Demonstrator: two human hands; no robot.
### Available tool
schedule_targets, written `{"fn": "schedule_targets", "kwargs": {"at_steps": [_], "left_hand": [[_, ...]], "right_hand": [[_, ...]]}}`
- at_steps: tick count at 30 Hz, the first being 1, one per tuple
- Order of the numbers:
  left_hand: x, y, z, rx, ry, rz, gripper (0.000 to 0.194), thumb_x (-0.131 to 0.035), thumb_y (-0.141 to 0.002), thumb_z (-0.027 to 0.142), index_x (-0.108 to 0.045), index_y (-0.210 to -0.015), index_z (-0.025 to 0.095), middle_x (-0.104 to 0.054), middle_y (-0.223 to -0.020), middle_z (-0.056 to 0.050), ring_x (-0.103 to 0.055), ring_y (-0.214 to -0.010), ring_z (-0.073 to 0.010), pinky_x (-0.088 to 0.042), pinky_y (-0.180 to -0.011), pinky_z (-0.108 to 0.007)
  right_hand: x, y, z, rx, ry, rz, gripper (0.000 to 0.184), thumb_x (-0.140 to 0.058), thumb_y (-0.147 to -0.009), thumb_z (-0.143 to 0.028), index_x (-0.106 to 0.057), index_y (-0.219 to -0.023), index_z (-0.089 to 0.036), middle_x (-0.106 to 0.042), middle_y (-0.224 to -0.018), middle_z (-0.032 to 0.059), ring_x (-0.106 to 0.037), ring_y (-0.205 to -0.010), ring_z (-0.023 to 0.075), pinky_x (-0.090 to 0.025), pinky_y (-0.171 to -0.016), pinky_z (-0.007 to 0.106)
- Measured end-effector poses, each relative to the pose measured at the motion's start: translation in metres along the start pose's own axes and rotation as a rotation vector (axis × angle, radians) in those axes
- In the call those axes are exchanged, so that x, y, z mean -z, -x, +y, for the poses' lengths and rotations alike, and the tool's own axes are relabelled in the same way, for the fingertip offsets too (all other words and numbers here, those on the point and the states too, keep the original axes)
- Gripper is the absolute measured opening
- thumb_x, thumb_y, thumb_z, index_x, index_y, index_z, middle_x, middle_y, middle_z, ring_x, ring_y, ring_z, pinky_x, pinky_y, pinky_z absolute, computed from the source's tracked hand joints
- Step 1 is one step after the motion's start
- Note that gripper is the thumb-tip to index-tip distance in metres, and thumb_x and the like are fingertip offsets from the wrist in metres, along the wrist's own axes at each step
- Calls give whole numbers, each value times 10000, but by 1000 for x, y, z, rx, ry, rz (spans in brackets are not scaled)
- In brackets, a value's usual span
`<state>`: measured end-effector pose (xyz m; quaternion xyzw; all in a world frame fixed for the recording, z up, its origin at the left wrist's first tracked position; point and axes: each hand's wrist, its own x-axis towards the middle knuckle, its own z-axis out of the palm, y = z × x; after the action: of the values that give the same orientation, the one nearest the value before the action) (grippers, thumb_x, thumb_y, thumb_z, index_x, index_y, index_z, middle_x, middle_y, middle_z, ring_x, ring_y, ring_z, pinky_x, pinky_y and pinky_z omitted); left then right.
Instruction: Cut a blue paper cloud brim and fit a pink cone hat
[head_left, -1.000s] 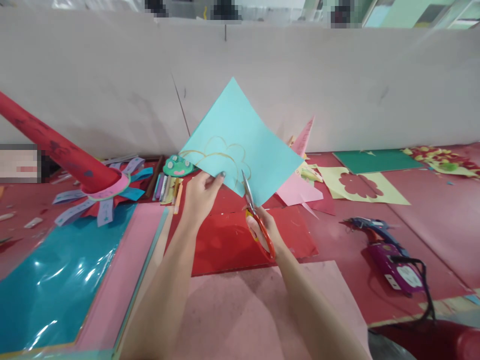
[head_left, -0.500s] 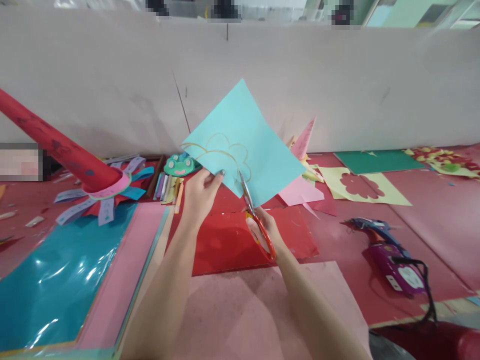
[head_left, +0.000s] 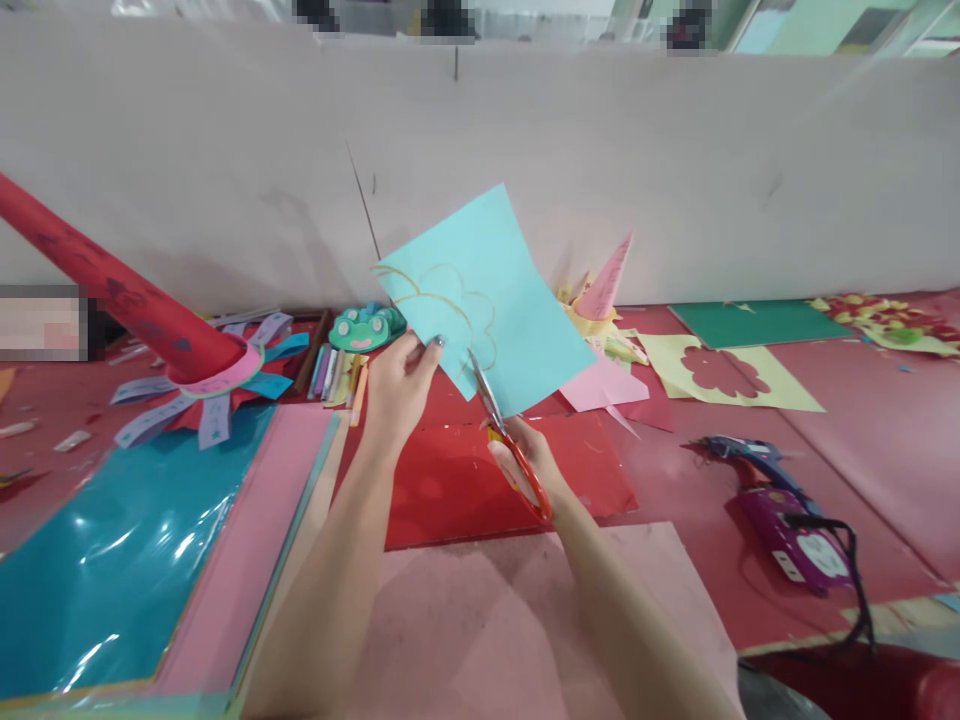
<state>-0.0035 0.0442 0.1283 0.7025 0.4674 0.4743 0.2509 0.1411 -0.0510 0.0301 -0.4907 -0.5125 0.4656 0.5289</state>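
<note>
My left hand (head_left: 403,385) pinches the lower left edge of a light blue sheet of paper (head_left: 517,310), thumb on top. Curved gold outlines, like scalloped petals, are drawn on the sheet's left half. My right hand (head_left: 534,452) grips red-handled scissors (head_left: 529,475), its fingers in the loops. The blades lie at the sheet's lower edge, with their tips near the drawn curve. A cut opens from that edge. Below the paper, on the table, lies a red board (head_left: 450,490).
To the left stand a red paper cone (head_left: 142,300), a stack in glossy teal wrapping (head_left: 127,560) and several markers (head_left: 330,375). Rightward are a pink cone (head_left: 606,282), a yellow sheet with a flower-shaped hole (head_left: 787,385), a glue gun (head_left: 757,455) and a purple box (head_left: 791,540).
The blue sheet has turned slightly anticlockwise, its top corner lower and further right. The scissor tips have shifted a little left and down along the drawn line.
</note>
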Motion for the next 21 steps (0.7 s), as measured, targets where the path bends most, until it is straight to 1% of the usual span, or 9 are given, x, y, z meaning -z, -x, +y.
{"fn": "schedule_targets", "kwargs": {"at_steps": [5, 8, 11, 17, 21], "left_hand": [[-1, 0, 0, -4, 12, -8, 266, -526, -808, 310, -443, -587, 188, -416, -513, 38, -437, -550, -107, -362, -545, -198], [-1, 0, 0, 5, 18, -12, 270, -527, -810, 316, -445, -587, 186, -432, -516, 37, -444, -550, -105, -364, -547, -197], [0, 0, 1, 13, 30, -20, 235, -526, -814, 304, -478, -618, 183, -463, -535, 34, -451, -555, -103, -370, -550, -194], [-1, 0, 0, 10, 3, -9, 288, -535, -811, 302, -419, -573, 190, -415, -514, 36, -418, -542, -105, -365, -528, -197], [0, 1, 0, 12, -9, -7, 230, -536, -810, 303, -494, -616, 187, -524, -561, 18, -484, -583, -116, -398, -562, -197]], "right_hand": [[-2, 1, -2, -22, -20, 17, 428, -601, -789, -485, -560, -1071, -164, -357, -502, -86, -305, -436, 64, -243, -413, 202], [-3, 1, -3, -35, -24, 23, 436, -598, -785, -498, -564, -1062, -163, -375, -510, -80, -323, -445, 69, -253, -418, 204], [-3, 1, -3, -43, -20, 28, 451, -595, -783, -510, -564, -1068, -163, -380, -517, -77, -332, -450, 73, -259, -421, 206], [-1, 1, -4, -35, 4, 18, 457, -599, -777, -523, -568, -1064, -168, -367, -517, -79, -322, -446, 70, -255, -420, 205], [-1, 1, -3, -19, 8, 25, 394, -604, -783, -504, -570, -1011, -184, -346, -518, -84, -297, -440, 64, -243, -415, 202]]}}
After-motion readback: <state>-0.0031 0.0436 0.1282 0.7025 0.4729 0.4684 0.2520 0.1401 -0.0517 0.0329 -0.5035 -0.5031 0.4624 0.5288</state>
